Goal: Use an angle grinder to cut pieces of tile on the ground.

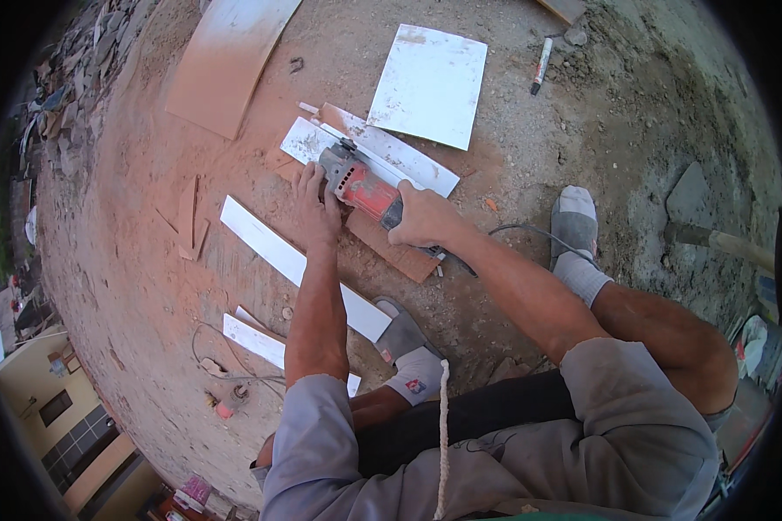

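A red and dark grey angle grinder (367,193) lies low over a white tile piece (300,139), its head pointing to the far left. My right hand (424,215) is wrapped round the grinder's rear body. At the head end, my left hand (318,210) presses its curled fingers against the near side; its fingertips are partly hidden. The grinder covers the cutting disc. Alongside lies another white strip (439,176), dusty on top. A reddish-brown tile piece (395,249) shows below the grinder. The power cord (526,228) runs off toward my right foot.
A long white strip (265,243) reaches my left foot (404,334). Beyond the grinder lie a white tile (430,87) and a dust-covered panel (226,69). A marker (542,65) lies at far right, a hammer-like tool (721,243) at right. Tile offcuts (189,221) lie left.
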`<state>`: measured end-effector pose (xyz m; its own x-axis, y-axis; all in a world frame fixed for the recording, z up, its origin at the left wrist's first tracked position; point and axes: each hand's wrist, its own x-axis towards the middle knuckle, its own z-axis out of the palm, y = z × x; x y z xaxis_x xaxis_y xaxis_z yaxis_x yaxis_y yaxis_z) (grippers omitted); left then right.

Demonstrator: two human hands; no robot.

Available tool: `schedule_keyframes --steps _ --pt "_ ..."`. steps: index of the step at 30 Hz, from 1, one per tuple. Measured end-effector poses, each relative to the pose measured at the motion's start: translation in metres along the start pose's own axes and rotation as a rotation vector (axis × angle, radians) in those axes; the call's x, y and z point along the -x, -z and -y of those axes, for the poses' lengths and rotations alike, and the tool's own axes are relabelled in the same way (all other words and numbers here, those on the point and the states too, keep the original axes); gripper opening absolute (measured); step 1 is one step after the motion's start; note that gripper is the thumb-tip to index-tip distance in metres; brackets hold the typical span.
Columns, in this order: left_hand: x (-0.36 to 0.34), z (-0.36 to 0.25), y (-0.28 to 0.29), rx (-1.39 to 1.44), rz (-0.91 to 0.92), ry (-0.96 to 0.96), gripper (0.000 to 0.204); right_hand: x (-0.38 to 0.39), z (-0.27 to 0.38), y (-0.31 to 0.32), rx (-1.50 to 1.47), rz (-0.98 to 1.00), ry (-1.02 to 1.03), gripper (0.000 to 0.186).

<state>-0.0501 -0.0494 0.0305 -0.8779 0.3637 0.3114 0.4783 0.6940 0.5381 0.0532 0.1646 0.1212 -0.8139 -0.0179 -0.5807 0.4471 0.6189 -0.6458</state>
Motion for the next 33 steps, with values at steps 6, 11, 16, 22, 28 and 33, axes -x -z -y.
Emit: schedule_keyframes --steps 6,11,16,22,28,33 --pt "0.0 0.002 -0.003 -0.022 -0.021 0.008 0.036 -0.001 0.002 0.001 0.004 0.004 0.006 0.072" --pt "0.001 0.003 -0.004 -0.011 -0.014 0.047 0.035 0.002 -0.004 -0.003 0.025 -0.009 -0.005 0.072" --pt "-0.001 0.004 -0.004 0.006 -0.012 0.041 0.033 0.003 -0.008 -0.005 0.026 -0.006 -0.001 0.072" --pt "0.0 0.002 -0.003 0.034 -0.007 0.071 0.033 0.004 -0.008 -0.002 0.018 0.008 0.005 0.071" --pt "-0.002 0.002 -0.003 0.055 0.01 0.081 0.033 0.009 -0.01 -0.001 0.01 0.002 0.004 0.071" --pt "0.0 0.004 -0.001 0.061 0.009 0.083 0.033 0.011 -0.009 -0.001 0.019 0.007 -0.002 0.071"
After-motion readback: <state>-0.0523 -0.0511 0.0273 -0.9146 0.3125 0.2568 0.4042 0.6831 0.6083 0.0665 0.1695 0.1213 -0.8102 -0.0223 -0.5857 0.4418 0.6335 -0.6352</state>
